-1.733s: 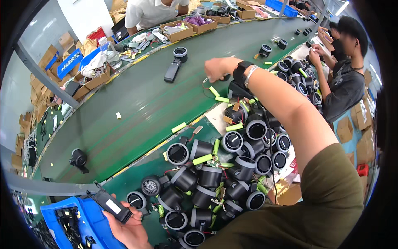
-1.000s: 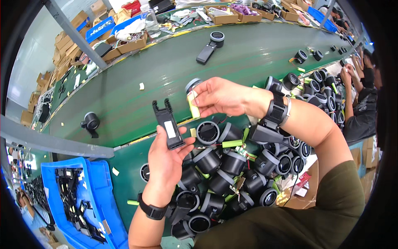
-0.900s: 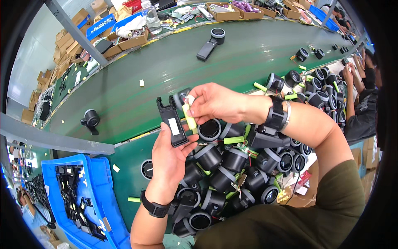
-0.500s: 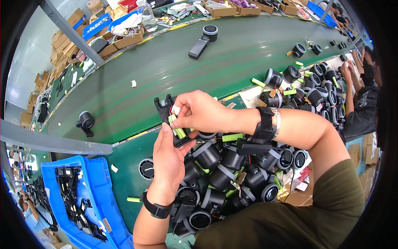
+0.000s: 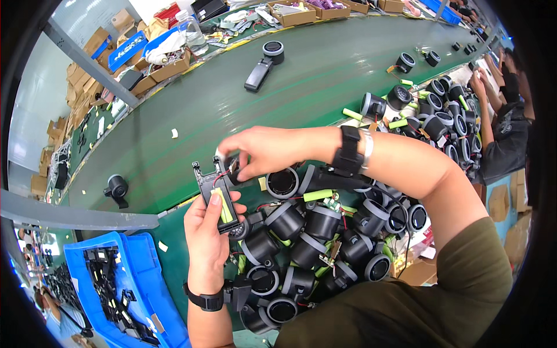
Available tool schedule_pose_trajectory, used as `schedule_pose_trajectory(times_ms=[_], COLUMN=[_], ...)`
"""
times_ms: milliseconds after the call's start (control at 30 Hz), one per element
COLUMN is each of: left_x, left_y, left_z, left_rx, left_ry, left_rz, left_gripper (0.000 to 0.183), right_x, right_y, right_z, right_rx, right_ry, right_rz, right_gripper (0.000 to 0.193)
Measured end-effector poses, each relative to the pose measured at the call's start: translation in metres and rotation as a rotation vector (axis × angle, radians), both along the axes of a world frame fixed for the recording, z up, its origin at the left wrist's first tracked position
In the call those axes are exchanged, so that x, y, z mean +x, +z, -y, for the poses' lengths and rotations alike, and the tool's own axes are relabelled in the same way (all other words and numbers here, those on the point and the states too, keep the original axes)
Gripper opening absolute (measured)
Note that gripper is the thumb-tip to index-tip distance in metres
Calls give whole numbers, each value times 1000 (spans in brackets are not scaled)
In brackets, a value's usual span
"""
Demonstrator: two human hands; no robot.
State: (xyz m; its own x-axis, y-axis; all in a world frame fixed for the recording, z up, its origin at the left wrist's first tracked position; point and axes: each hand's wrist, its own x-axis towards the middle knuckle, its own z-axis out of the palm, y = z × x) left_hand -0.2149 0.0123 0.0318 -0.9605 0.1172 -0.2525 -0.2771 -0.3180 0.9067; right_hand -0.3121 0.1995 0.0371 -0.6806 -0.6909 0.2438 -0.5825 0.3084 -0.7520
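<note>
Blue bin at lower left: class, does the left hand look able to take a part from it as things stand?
Probably not: the left hand holds the case, with a green cell in it. The way across to the bin looks open, though.

A green bench point(image 5: 176, 238) carries heaped black fan heads point(image 5: 285, 220) and light-green battery cells point(image 5: 318, 195)

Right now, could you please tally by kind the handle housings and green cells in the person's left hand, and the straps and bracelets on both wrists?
Black handle housing in the left hand: 1
Green cell in the housing: 1
Black straps, one on each wrist: 2
Pale bracelet, right wrist: 1
Total: 5
</note>
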Motion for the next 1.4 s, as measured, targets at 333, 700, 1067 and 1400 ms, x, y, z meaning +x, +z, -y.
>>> schedule_pose_trajectory(times_ms=[333, 700, 1067, 1400], left_x=[17, 56, 61, 63], left_y=[36, 63, 70, 74], left_z=[17, 1, -24, -25], left_rx=[-199, -502, -158, -200], left_ry=[-51, 52, 31, 39], left_rz=[-227, -412, -291, -299], left_gripper=[27, 28, 35, 30], right_x=[15, 73, 92, 90], right_y=[19, 65, 70, 57], right_z=[-15, 1, 5, 6], right_rx=[-353, 34, -407, -686], right_ry=[488, -302, -318, -136], right_rz=[1294, -790, -257, 361], right_gripper=[26, 14, 17, 12])
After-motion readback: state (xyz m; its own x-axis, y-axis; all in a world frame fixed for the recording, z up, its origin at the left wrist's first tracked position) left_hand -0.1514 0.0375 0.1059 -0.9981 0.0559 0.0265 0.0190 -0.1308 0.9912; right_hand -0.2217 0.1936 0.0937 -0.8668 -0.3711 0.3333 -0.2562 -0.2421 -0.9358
